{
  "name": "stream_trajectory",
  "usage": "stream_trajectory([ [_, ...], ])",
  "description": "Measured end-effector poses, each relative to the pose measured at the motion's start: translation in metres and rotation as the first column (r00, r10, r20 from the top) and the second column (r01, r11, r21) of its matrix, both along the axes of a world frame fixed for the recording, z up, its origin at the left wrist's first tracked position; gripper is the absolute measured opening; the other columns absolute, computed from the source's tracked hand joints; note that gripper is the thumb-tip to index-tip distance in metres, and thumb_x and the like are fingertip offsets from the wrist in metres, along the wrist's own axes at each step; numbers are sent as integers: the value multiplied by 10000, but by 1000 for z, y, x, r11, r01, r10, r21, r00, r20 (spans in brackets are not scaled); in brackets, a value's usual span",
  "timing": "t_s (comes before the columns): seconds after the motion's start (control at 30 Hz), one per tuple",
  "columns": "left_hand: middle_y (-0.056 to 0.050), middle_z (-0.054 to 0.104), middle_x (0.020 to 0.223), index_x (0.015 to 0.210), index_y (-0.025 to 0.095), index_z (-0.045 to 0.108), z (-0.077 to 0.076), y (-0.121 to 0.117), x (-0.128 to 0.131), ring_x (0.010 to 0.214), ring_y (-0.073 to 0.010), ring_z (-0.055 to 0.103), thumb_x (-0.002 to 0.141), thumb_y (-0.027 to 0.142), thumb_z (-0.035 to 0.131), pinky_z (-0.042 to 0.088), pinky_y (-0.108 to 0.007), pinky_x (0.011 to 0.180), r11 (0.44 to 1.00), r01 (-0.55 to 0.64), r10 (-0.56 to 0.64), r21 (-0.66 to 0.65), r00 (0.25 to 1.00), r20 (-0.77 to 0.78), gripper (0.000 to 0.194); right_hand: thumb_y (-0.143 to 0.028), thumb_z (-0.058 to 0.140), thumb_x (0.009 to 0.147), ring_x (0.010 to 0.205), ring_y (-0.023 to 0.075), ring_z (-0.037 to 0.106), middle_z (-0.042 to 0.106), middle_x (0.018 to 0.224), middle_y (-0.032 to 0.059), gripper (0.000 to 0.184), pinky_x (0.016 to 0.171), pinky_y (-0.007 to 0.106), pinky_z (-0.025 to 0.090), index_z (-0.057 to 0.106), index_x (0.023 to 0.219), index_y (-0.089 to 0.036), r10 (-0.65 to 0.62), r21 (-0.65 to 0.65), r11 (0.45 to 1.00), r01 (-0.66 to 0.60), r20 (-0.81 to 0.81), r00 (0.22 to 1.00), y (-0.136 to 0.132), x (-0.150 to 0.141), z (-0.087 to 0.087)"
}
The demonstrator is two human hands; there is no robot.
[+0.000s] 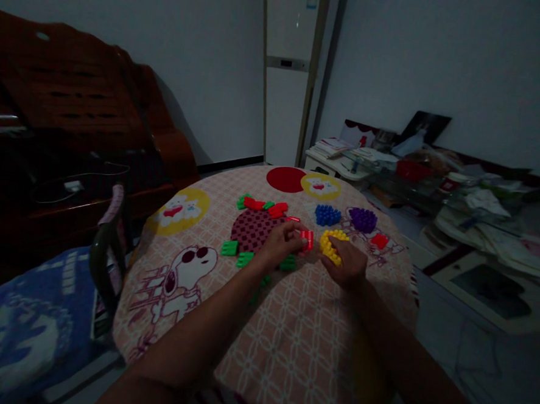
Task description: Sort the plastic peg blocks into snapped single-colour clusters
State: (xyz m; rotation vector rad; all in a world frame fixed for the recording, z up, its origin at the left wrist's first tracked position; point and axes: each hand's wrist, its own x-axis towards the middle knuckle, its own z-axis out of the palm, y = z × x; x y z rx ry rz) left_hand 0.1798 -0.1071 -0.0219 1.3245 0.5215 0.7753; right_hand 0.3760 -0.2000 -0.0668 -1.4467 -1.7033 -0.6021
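My left hand (282, 245) is closed in a pinch on a small red toy building block (307, 240), held just above the table. Close by on the right, my right hand (349, 265) has its thumb and fingers on a heap of yellow knobby pieces (330, 238), and they look closed on one of them. Left of my left hand lies a round dark-red studded shape (249, 228), partly hidden by that hand. Green blocks (229, 248) and red blocks (254, 204) are set around its edge.
Behind the yellow heap are blue pieces (328, 215) and purple pieces (363, 220), with a loose red block (380, 241) nearby. A patterned cloth covers the round table (288, 349). A chair (106, 253) stands at its left, and a cluttered cabinet (436, 181) at its right.
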Motion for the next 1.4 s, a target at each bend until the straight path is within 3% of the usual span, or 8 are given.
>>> stream_trajectory([
  [0.13,45,627,641,891,161,609,-4,-14,11,542,-87,602,635,364,856,491,-204,570,996,12,-10,-91,1000,21,409,-482,638,932,889,239,739,776,978,131,371,787,362,618,706,1128,-175,145,-6,989,-145,46,988,2,-15,-3],
  [0.43,34,652,652,794,158,576,-10,-19,16,625,-115,669,607,401,901,552,-240,669,988,49,-44,-148,998,40,447,-212,493,1008,957,216,731,764,987,115,248,860,362,615,680,1167,-176,175,109,978,-177,28,984,-2,-23,7],
  [0.6,-39,729,799,904,140,638,-16,-17,21,727,-163,709,622,395,904,569,-279,705,988,79,-66,-130,993,101,464,-212,492,1001,896,212,722,759,960,102,252,826,354,609,698,1144,-188,96,161,982,-97,15,995,0,-16,14],
  [0.73,-104,749,1018,1103,145,659,-19,-6,14,800,-191,730,687,386,866,578,-299,720,998,16,-11,-55,996,92,524,-214,528,972,873,210,699,748,933,99,215,825,349,568,724,1056,-182,-163,304,932,198,-138,977,-2,26,22],
  [0.87,-100,741,1042,1130,146,653,-20,7,4,788,-179,728,726,370,823,584,-293,717,998,-61,63,-28,996,64,492,-242,543,891,805,222,648,723,871,97,230,751,346,524,741,975,-161,-441,152,858,491,-272,855,-13,86,10],
  [1.0,-100,728,1060,1165,142,644,-21,13,3,795,-180,730,740,321,790,596,-315,742,997,-81,82,-18,996,46,484,-238,562,804,780,238,607,713,851,113,239,737,356,479,761,898,-144,-565,-46,816,576,-278,777,-23,123,-10],
  [1.17,-104,720,1064,1153,134,641,-22,18,2,764,-173,724,742,298,771,601,-316,723,996,-91,91,8,994,58,461,-202,536,802,761,230,557,667,810,105,303,728,346,422,791,953,-141,-602,-164,798,580,-183,777,-24,130,-16],
  [1.4,-105,742,1052,1224,136,616,-12,28,-12,795,-177,725,760,282,753,604,-321,746,981,-188,185,42,980,80,505,-179,538,804,729,203,501,600,781,72,288,687,316,382,793,938,-169,-596,-211,796,568,-103,797,-18,124,-14],
])
